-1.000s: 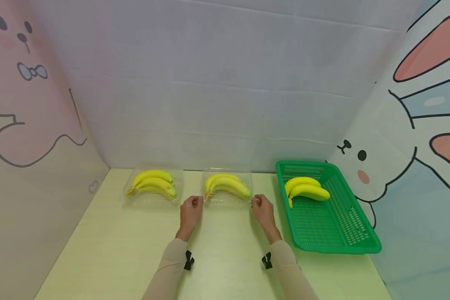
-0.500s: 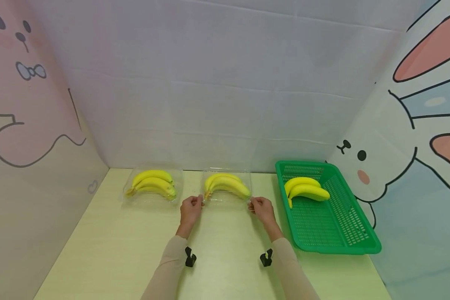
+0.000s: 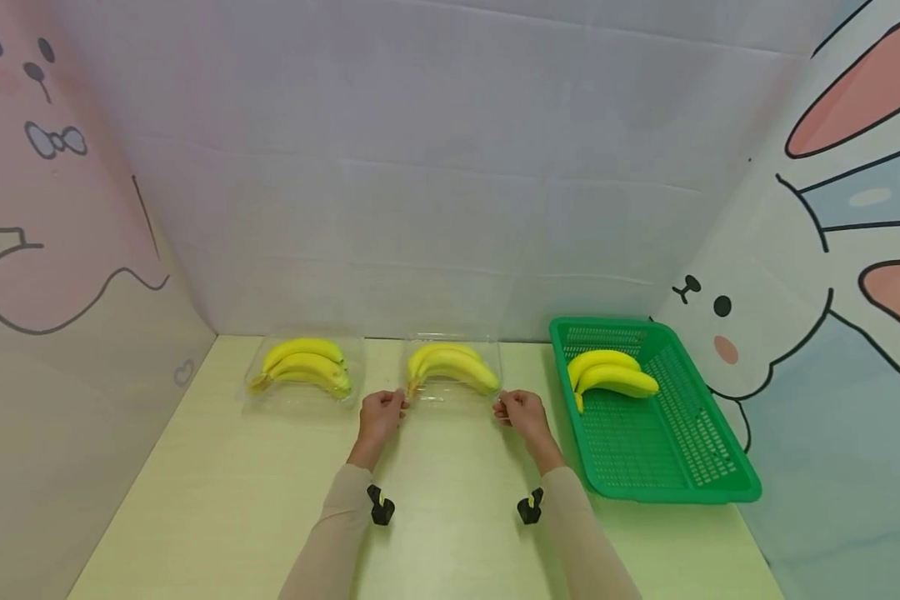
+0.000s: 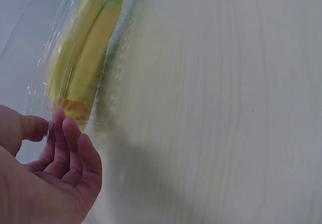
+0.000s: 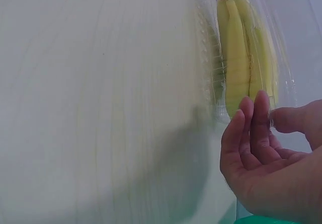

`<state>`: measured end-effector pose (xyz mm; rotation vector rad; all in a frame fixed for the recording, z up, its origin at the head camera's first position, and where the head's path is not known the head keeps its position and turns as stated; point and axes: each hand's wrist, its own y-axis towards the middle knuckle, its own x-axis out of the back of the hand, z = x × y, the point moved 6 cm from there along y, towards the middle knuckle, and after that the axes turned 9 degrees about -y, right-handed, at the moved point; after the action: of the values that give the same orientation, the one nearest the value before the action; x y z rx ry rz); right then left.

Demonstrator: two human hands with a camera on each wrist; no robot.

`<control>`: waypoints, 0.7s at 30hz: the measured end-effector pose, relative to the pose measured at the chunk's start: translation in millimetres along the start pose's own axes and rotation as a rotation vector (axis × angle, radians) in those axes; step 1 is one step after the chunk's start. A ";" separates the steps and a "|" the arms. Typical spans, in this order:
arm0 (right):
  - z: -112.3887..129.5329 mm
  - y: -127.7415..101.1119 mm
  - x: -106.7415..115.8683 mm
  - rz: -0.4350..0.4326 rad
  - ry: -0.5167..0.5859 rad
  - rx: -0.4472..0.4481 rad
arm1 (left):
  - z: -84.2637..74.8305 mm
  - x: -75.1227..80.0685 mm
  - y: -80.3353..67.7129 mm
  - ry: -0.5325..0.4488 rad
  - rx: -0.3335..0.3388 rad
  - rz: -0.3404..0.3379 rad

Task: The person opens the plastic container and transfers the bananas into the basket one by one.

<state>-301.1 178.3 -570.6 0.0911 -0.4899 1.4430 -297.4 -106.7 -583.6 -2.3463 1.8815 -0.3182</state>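
Observation:
A clear plastic clamshell box (image 3: pixel 453 392) holds a bunch of yellow bananas (image 3: pixel 452 367) at the middle of the pale green table. My left hand (image 3: pixel 390 404) pinches its front left corner and my right hand (image 3: pixel 507 407) pinches its front right corner. In the left wrist view, the thumb and fingers of the left hand (image 4: pixel 45 126) close on the box's thin edge beside the bananas (image 4: pixel 85 63). The right wrist view shows the right hand (image 5: pixel 269 116) on the edge of the box (image 5: pixel 287 83), next to the bananas (image 5: pixel 241 58).
A second clear box with bananas (image 3: pixel 303 367) lies to the left. A green plastic basket (image 3: pixel 675 487) at the right holds another banana bunch (image 3: pixel 611 377). Printed walls close in the table on the left, back and right.
Both hands have closed in a little on the middle box's front corners, the right hand shifting left. The box and bananas have barely moved.

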 end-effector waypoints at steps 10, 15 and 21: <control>3.3 -0.4 1.5 -0.018 -0.033 -0.005 | -4.2 0.9 -0.3 0.000 0.002 0.003; 2.3 -1.2 2.0 -0.024 -0.063 -0.010 | -5.6 1.5 -2.8 -0.004 0.025 0.003; 0.5 -2.6 2.8 -0.017 -0.077 -0.022 | -4.0 1.6 -5.2 0.003 0.059 0.012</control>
<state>-298.6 180.4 -568.5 0.1335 -0.5669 1.4210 -293.1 -107.0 -578.4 -2.2972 1.8604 -0.3709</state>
